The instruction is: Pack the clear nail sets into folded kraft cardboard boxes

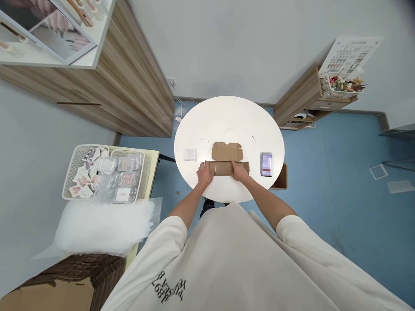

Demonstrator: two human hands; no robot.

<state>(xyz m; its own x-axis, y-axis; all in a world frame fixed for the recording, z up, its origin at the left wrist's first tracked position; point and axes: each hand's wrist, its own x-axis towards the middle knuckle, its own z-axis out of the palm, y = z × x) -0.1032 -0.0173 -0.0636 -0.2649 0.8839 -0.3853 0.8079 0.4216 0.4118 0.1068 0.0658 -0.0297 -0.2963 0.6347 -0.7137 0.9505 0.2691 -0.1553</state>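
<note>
A brown cardboard box with its lid folded back lies on the round white table. Its left end is gripped by my left hand, thumb on the near side of the flap. My right hand holds the near part right of the middle, one finger reaching over the board. A small white mark shows on the cardboard between the hands. To the left sits a small clear plastic case. On the right lies a phone with a blurred screen.
Left of the table, a side table carries white baskets of packets and clear cases, white plastic sheets and stacked flat cardboard. A brown open box stands on the floor at right. Wooden cabinets flank the wall.
</note>
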